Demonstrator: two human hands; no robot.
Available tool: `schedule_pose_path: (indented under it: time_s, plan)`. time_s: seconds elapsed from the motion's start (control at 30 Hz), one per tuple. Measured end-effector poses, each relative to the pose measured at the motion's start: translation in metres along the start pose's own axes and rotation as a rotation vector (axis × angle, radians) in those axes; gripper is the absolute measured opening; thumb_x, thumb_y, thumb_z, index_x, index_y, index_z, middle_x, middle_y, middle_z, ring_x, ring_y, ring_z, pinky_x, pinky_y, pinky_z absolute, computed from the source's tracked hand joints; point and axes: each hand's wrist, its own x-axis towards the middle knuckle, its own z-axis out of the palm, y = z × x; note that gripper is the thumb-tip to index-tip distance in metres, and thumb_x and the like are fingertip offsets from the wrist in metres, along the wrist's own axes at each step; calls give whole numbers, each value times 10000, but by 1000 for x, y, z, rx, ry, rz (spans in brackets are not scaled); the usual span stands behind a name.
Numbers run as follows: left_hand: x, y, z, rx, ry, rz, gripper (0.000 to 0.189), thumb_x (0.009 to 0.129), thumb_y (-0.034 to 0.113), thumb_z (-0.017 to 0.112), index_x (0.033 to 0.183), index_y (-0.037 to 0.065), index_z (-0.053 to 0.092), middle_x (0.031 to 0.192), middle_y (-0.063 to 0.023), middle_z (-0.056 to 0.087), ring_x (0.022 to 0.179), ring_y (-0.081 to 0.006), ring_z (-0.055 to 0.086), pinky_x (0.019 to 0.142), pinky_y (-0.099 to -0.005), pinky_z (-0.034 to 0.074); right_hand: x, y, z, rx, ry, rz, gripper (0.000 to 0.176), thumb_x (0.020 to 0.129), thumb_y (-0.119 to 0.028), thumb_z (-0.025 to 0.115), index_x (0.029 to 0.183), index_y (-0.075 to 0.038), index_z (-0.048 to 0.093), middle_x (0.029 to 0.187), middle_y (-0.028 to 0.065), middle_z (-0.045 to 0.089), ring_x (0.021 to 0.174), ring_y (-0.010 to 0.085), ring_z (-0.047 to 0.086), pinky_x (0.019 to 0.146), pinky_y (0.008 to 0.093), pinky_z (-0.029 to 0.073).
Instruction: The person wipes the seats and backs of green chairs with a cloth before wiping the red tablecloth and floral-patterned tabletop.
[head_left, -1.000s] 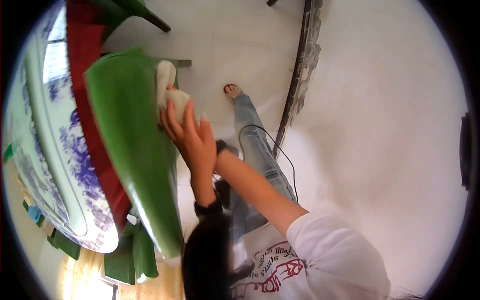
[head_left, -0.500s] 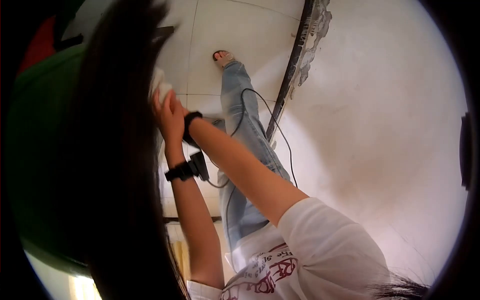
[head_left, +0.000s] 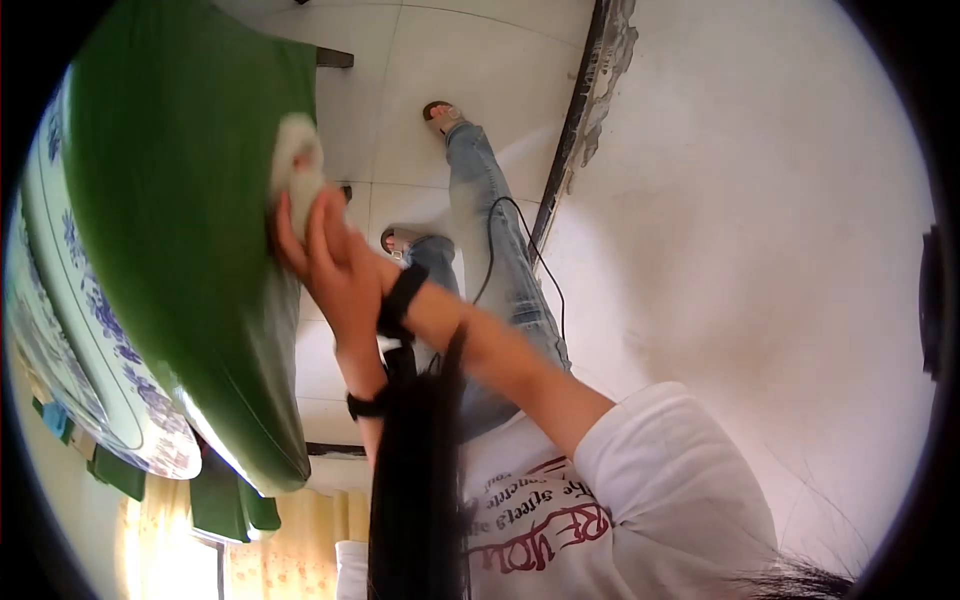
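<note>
A white, soft-looking thing with a small reddish mark hangs beside the edge of a green cloth; blur hides what kind of thing it is. My left hand is closed on its lower end. Overlapping it from the right, my right hand also reaches to the white thing, its fingers partly hidden. Each wrist wears a black band, and a dark cable runs over my jeans.
Left of the hands is a large green cloth over furniture, with a white and blue floral surface beyond. My feet stand on pale tiles. A whitish wall with peeling paint is on the right. Yellow curtains hang below left.
Dark hair that covered the left side has swung down to the lower middle, uncovering the green cloth. Both hands have shifted slightly left and the white thing is now more visible.
</note>
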Motion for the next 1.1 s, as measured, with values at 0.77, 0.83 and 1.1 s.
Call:
schedule_pose_path:
  time_s: [0.77,0.83,1.1]
  plan:
    - [-109,-26,-93,25,-232,86,424,846,167,616,1267,142,572,1419,-160,383,1294,-397,373,1042,-473,341,-55,-82,-64,879,-558,252,337,818,-136,614,1143,-47,616,1004,47,652,924,171,601,802,319,490]
    - [-121,-9,-133,-60,-327,-47,462,833,161,640,1288,155,560,1430,-154,386,1270,-385,406,1005,-435,389,-72,-92,-65,889,-622,276,334,812,-125,620,1136,-45,621,992,42,658,913,166,607,802,315,489]
    - [-186,8,-222,-198,-70,87,451,763,40,654,1194,50,520,1285,-191,429,1167,-382,430,945,-437,406,-91,-61,-142,758,-799,168,350,824,-112,631,1165,-45,593,1078,45,642,986,154,592,861,307,472]
